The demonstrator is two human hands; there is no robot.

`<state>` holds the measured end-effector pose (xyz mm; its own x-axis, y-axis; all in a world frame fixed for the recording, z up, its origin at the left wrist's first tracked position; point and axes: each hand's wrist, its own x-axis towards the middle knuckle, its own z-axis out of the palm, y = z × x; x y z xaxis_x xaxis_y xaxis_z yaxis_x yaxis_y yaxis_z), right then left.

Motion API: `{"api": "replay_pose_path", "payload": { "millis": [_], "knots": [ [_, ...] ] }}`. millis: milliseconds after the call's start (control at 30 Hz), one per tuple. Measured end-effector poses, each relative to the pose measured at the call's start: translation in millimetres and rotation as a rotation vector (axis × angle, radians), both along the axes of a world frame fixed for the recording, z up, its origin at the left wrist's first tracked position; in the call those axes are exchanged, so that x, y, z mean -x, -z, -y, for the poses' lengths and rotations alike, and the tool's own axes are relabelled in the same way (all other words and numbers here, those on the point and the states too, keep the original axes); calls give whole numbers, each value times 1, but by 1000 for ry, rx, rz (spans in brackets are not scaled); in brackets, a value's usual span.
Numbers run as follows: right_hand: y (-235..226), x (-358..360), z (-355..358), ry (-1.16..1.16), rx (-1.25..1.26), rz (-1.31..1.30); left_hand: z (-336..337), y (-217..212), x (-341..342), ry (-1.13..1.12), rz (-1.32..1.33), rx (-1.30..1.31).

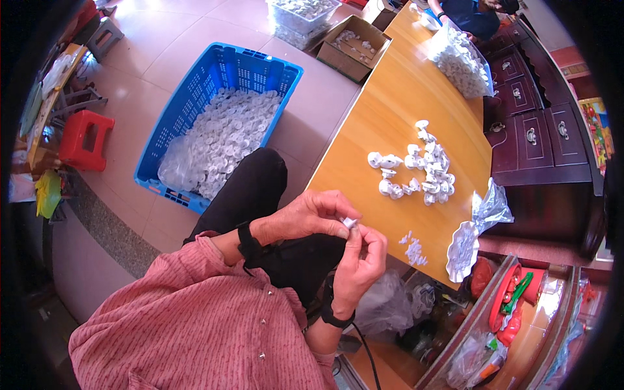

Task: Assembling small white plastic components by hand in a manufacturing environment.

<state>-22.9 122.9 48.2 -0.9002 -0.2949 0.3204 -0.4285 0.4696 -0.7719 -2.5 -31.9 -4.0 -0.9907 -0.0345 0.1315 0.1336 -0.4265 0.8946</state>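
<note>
A small white plastic part [350,223] is pinched between the fingertips of both hands, above my lap at the table's near edge. My left hand [307,214] comes to it from the left, with thumb and fingers closed. My right hand [361,262] grips it from below and to the right. The fingers partly cover the part, so its full shape is hidden. On the wooden table [348,146] lies a loose cluster of white round plastic pieces [434,170]. Nearer are tiny white pieces [414,251], beside a scalloped white dish [453,274] holding more small pieces.
A blue crate [255,68] full of white discs stands on the floor at left, near a red stool [86,138]. A cardboard box [344,64] adjoins the table. Another person [478,21] sits by a bulging clear bag [460,64]. A dark cabinet [534,138] borders the right.
</note>
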Motion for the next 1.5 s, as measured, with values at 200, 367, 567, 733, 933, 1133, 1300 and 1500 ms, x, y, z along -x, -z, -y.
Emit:
{"api": "replay_pose_path", "payload": {
  "millis": [200, 367, 567, 733, 933, 1133, 1300, 1500],
  "knots": [
    [1, -3, -4, 29, 203, 202, -4, 2, -2, -4, 9, -58],
    [-4, -4, -2, 16, 41, 67, -5, 4, -4, -9, 5, -61],
    [-1, -6, 4, 3, -46, -45, -5, 2, -8, -33, 4, -18],
    [1, -11, 3, 16, 170, 155, 0, -2, -13, -37, 1, -30],
    [6, -17, 5, 30, 257, 187, 2, -7, -22, -52, -29, -28],
    [-1, -23, 2, 23, 112, 128, 0, -7, -26, -33, -71, -44],
    [2, -25, 6, 35, 188, 216, 16, -14, -32, -108, 4, -91],
    [16, -21, -1, 44, 155, 159, 69, -1, -33, -629, 245, -161]
  ]
}}
